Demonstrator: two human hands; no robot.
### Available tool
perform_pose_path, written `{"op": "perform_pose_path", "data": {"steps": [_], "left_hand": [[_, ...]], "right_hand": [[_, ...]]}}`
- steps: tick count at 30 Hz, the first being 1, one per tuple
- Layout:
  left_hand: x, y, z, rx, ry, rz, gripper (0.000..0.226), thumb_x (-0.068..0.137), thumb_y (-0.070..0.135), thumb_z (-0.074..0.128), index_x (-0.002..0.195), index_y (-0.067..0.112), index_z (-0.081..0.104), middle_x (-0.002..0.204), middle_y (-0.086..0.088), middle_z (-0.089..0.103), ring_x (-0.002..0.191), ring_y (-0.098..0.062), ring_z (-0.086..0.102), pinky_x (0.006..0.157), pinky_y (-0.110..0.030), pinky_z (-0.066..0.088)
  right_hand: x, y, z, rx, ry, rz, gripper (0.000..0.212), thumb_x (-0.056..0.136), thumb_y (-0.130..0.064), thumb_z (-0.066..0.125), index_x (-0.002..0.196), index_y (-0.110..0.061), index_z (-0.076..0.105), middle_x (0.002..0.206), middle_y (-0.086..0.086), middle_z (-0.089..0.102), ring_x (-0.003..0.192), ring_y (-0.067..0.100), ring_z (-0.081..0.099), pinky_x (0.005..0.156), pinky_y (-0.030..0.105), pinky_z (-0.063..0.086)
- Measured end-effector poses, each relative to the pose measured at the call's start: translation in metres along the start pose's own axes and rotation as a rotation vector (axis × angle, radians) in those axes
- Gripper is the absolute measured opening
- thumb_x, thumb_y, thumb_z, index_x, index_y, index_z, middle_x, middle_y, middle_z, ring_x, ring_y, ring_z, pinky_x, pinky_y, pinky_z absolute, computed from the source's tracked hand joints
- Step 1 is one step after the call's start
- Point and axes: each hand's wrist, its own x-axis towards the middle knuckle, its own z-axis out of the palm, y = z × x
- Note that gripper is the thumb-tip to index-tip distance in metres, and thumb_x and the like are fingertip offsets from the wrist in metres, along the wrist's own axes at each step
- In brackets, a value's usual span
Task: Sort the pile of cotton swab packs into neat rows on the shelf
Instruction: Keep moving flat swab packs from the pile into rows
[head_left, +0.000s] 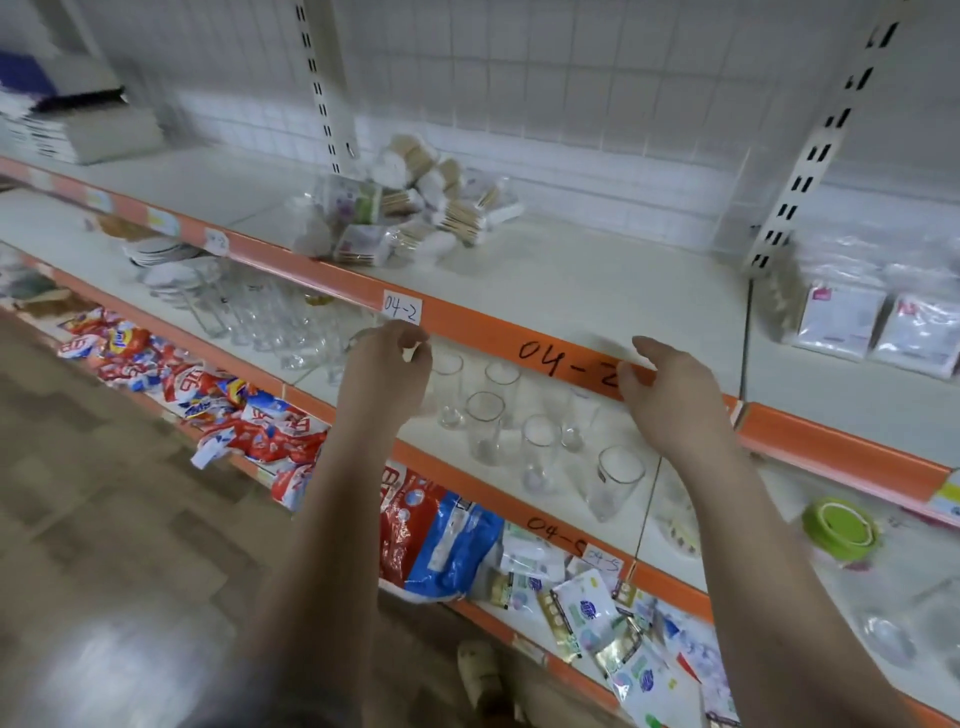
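pile: jumbled clear-wrapped cotton swab packs (410, 202), unsorted on white shelf (597, 291)
left hand (387, 364): loosely curled, empty
right hand (670, 384): open, empty
tip: grab 1 pack, align at orange edge

Swab packs (410, 208) glossy plastic; shelf (571, 280) smooth, matt

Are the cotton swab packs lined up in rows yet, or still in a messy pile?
Still a messy pile. The cotton swab packs lie heaped over each other at odd angles on the shelf, and neither hand touches them.
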Motion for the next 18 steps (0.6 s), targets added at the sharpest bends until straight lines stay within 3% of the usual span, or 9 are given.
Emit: {"op": "perform_pose_path", "data": {"steps": [5,8,9,12,15,18], "left_hand": [[0.045,-0.014,-0.011,0.008,0.077,-0.017,0.024,0.093,0.016,0.052,0.113,0.014,0.064,0.115,-0.001,0.064,0.102,-0.015,0.059,0.079,-0.019,0.038],[0.087,-0.017,-0.015,0.037,0.105,0.001,0.023,0.094,0.016,0.050,0.112,0.011,0.064,0.103,0.002,0.064,0.079,-0.013,0.060,0.060,-0.006,0.039],[0.101,-0.016,-0.017,0.040,0.107,0.002,0.023,0.094,0.015,0.050,0.112,0.011,0.064,0.102,0.001,0.064,0.077,-0.014,0.060,0.059,-0.008,0.041],[0.145,-0.012,-0.018,0.075,0.132,0.011,0.024,0.092,0.016,0.051,0.112,0.011,0.065,0.110,-0.007,0.067,0.098,-0.024,0.062,0.080,-0.025,0.045],[0.176,-0.009,-0.016,0.124,0.147,0.013,0.025,0.093,0.020,0.052,0.113,0.015,0.065,0.114,-0.005,0.067,0.106,-0.021,0.059,0.073,-0.015,0.032],[0.196,-0.008,-0.014,0.171,0.162,0.035,0.026,0.096,0.022,0.049,0.116,0.017,0.064,0.114,0.000,0.065,0.096,-0.013,0.052,0.066,-0.007,0.019]], "right_hand": [[0.051,-0.023,0.032,0.022,-0.011,-0.075,0.040,0.096,-0.018,0.046,0.133,-0.003,0.048,0.136,0.013,0.052,0.126,0.028,0.044,0.094,0.024,0.030],[0.094,-0.040,0.050,0.056,-0.030,-0.111,0.045,0.096,-0.019,0.047,0.140,-0.008,0.043,0.144,0.008,0.045,0.133,0.022,0.038,0.101,0.019,0.024],[0.109,-0.047,0.054,0.065,-0.038,-0.113,0.046,0.096,-0.020,0.047,0.140,-0.009,0.042,0.145,0.007,0.044,0.134,0.021,0.038,0.103,0.019,0.023],[0.151,-0.068,0.063,0.082,-0.073,-0.130,0.047,0.096,-0.022,0.047,0.141,-0.010,0.040,0.145,0.006,0.043,0.134,0.021,0.038,0.106,0.023,0.026],[0.191,-0.087,0.070,0.039,-0.068,-0.168,0.043,0.096,-0.021,0.047,0.137,-0.006,0.046,0.141,0.010,0.048,0.130,0.024,0.042,0.101,0.023,0.028],[0.225,-0.106,0.081,0.003,-0.101,-0.204,0.036,0.096,-0.018,0.047,0.121,0.006,0.054,0.128,0.020,0.055,0.118,0.031,0.047,0.090,0.029,0.031]]}}
